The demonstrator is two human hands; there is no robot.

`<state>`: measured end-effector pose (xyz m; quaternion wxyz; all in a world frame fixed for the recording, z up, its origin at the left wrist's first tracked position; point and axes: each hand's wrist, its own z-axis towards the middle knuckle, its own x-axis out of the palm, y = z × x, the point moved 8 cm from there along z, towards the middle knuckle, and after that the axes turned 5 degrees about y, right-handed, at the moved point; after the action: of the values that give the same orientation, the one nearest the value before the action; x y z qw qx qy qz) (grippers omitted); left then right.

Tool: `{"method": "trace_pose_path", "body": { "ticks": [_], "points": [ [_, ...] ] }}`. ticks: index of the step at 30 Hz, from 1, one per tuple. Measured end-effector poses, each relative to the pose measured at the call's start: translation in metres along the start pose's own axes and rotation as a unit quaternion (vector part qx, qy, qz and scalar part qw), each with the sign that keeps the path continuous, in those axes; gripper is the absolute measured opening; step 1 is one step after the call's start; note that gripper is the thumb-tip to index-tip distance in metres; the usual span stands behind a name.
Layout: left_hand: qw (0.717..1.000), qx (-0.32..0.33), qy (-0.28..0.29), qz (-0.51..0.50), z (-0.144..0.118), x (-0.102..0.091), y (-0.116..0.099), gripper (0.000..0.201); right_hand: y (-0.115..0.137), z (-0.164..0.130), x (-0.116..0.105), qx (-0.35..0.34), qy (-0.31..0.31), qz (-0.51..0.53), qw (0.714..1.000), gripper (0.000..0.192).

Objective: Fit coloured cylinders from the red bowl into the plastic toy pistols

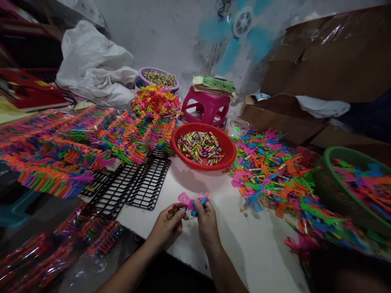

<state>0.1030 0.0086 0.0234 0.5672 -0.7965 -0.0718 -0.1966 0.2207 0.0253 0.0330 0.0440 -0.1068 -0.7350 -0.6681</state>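
Above the white table, my left hand (170, 224) is closed around a few small red-and-green pieces (172, 211), partly hidden by the fingers. My right hand (207, 221) grips a small plastic toy gun (194, 209) with blue and orange parts, between thumb and fingers. A pink piece with a mesh-patterned end (184, 198) shows between the hands, against the toy; which hand bears it I cannot tell. Both hands are close together, fingertips almost meeting. Just beyond them stands a red basin (226, 162) holding many small yellow, pink and silvery tubes (200, 147).
Loose colourful toy guns (275, 167) are heaped at the right, beside a green basket (331, 162). Black wire racks (149, 179) and rows of toys (58, 162) lie at the left. A pink stool (206, 106), a heaped pile of bright plastic pieces (155, 99) and a fan (242, 22) stand behind.
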Motion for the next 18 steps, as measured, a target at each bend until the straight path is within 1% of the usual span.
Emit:
{"method": "trace_pose_path", "body": {
  "ticks": [2, 3, 4, 6, 8, 9, 10, 11, 12, 13, 14, 15, 16, 17, 18],
  "points": [
    [1.0, 0.0, -0.008, 0.021, -0.001, 0.0, 0.0, 0.03, -0.004, -0.003, 0.003, 0.017, 0.022, -0.01, 1.0, 0.023],
    [1.0, 0.001, -0.011, 0.028, -0.001, -0.001, -0.001, 0.028, -0.005, -0.005, 0.005, 0.028, 0.046, -0.02, 0.998, 0.024],
    [1.0, 0.002, -0.014, 0.025, -0.001, -0.002, -0.003, 0.027, -0.004, -0.007, 0.008, 0.037, 0.084, -0.031, 0.995, 0.024],
    [1.0, -0.02, -0.018, -0.016, -0.002, -0.005, -0.003, 0.029, 0.002, -0.015, 0.017, 0.044, 0.205, -0.05, 0.977, 0.028],
    [0.993, -0.083, 0.007, -0.085, -0.003, -0.006, 0.003, 0.031, 0.016, -0.025, 0.024, 0.024, 0.325, -0.064, 0.943, 0.047],
    [0.984, -0.131, 0.03, -0.118, -0.005, -0.004, 0.009, 0.03, 0.025, -0.029, 0.024, -0.002, 0.359, -0.081, 0.93, 0.058],
    [0.971, -0.18, 0.057, -0.144, -0.008, 0.0, 0.016, 0.028, 0.036, -0.031, 0.022, -0.037, 0.373, -0.112, 0.92, 0.065],
    [0.958, -0.226, 0.082, -0.158, -0.011, 0.004, 0.022, 0.026, 0.046, -0.032, 0.02, -0.078, 0.371, -0.156, 0.912, 0.067],
    [0.947, -0.26, 0.098, -0.161, -0.015, 0.007, 0.028, 0.024, 0.055, -0.032, 0.02, -0.121, 0.361, -0.205, 0.902, 0.061],
    [0.942, -0.278, 0.104, -0.157, -0.017, 0.008, 0.032, 0.022, 0.062, -0.033, 0.021, -0.158, 0.35, -0.246, 0.89, 0.05],
    [0.944, -0.277, 0.104, -0.148, -0.017, 0.009, 0.035, 0.022, 0.067, -0.033, 0.022, -0.184, 0.337, -0.273, 0.882, 0.038],
    [0.951, -0.258, 0.1, -0.137, -0.015, 0.01, 0.034, 0.023, 0.069, -0.031, 0.021, -0.196, 0.311, -0.281, 0.887, 0.025],
    [0.962, -0.226, 0.091, -0.125, -0.013, 0.01, 0.031, 0.023, 0.07, -0.026, 0.017, -0.193, 0.265, -0.27, 0.905, 0.016],
    [0.972, -0.189, 0.082, -0.112, -0.01, 0.01, 0.027, 0.025, 0.068, -0.019, 0.009, -0.175, 0.202, -0.248, 0.931, 0.014],
    [0.981, -0.151, 0.07, -0.097, -0.008, 0.009, 0.021, 0.029, 0.062, -0.014, -0.002, -0.146, 0.131, -0.219, 0.956, 0.019]
  ]
}}
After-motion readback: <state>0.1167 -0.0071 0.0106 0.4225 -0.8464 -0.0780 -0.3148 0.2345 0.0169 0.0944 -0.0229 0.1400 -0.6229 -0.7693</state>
